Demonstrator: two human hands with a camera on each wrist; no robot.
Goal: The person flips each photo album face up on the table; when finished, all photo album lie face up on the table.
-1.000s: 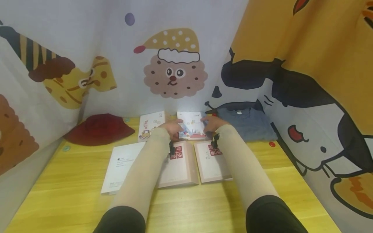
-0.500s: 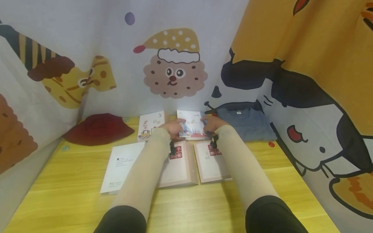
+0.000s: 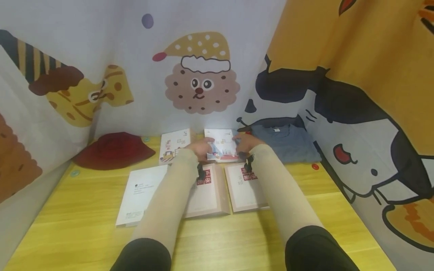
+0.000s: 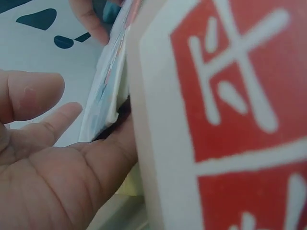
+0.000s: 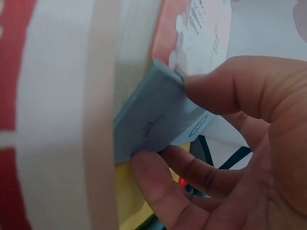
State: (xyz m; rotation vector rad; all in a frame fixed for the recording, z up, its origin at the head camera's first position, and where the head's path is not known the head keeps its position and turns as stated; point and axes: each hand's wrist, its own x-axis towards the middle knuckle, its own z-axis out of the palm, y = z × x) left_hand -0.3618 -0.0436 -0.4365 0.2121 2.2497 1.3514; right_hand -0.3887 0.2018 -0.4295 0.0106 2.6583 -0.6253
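Note:
A white book (image 3: 222, 150) with a blue and pink picture on its cover lies at the back middle, between both hands. My right hand (image 3: 249, 143) pinches its right edge; in the right wrist view the thumb (image 5: 211, 93) is on the cover's edge and fingertips (image 5: 151, 165) meet the lower edge of a blue-grey flap (image 5: 158, 112). My left hand (image 3: 200, 147) is at its left edge. In the left wrist view one finger reaches beside that edge, while the thumb (image 4: 36, 96) stands apart from it.
Nearer on the wooden table (image 3: 210, 244) lie two books with red character blocks, a left one (image 3: 205, 199) and a right one (image 3: 245, 195), plus a white book (image 3: 137, 192). Another illustrated book (image 3: 173, 145), a red hat (image 3: 116, 150) and a folded blue-grey shirt (image 3: 288, 145) sit behind.

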